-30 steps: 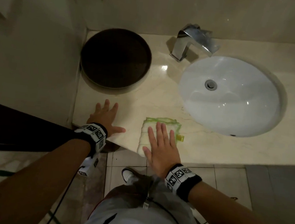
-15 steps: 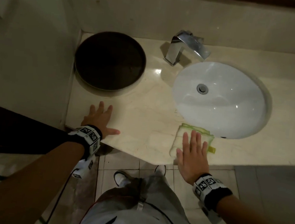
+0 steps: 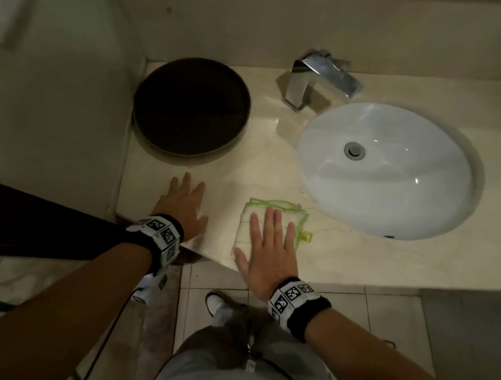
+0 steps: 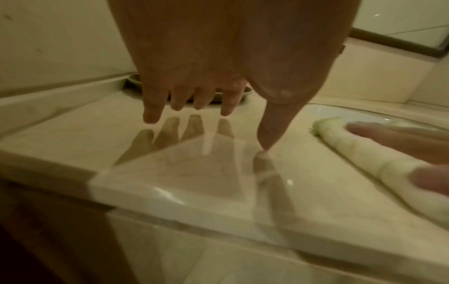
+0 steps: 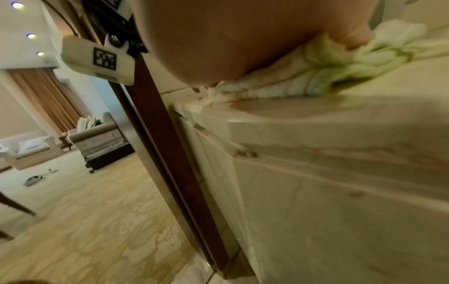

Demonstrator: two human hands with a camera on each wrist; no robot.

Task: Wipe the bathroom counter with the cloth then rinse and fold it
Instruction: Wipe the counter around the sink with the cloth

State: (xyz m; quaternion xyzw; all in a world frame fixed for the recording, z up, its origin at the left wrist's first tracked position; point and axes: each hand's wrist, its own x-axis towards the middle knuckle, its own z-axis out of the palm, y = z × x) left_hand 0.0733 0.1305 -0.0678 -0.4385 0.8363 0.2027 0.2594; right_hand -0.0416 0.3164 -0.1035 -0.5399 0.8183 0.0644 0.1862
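Observation:
A folded white cloth (image 3: 271, 211) with green edging lies on the beige marble counter (image 3: 276, 168) near its front edge, left of the white sink basin (image 3: 385, 174). My right hand (image 3: 267, 248) presses flat on the cloth with straight fingers. In the right wrist view the palm bears down on the bunched cloth (image 5: 303, 76). My left hand (image 3: 183, 207) rests flat on the bare counter to the left, fingers spread. The left wrist view shows those fingers (image 4: 194, 100) touching the glossy counter (image 4: 218, 173), with the cloth (image 4: 364, 157) off to the right.
A round dark tray (image 3: 190, 105) sits at the counter's back left corner against the wall. A chrome faucet (image 3: 318, 75) stands behind the basin. The counter's front edge (image 3: 357, 280) drops to a tiled floor (image 3: 369, 312) where my legs and a shoe (image 3: 217, 304) stand.
My right hand has slid the cloth back to the left, from below the basin's rim toward the left hand. The left hand has stayed in place.

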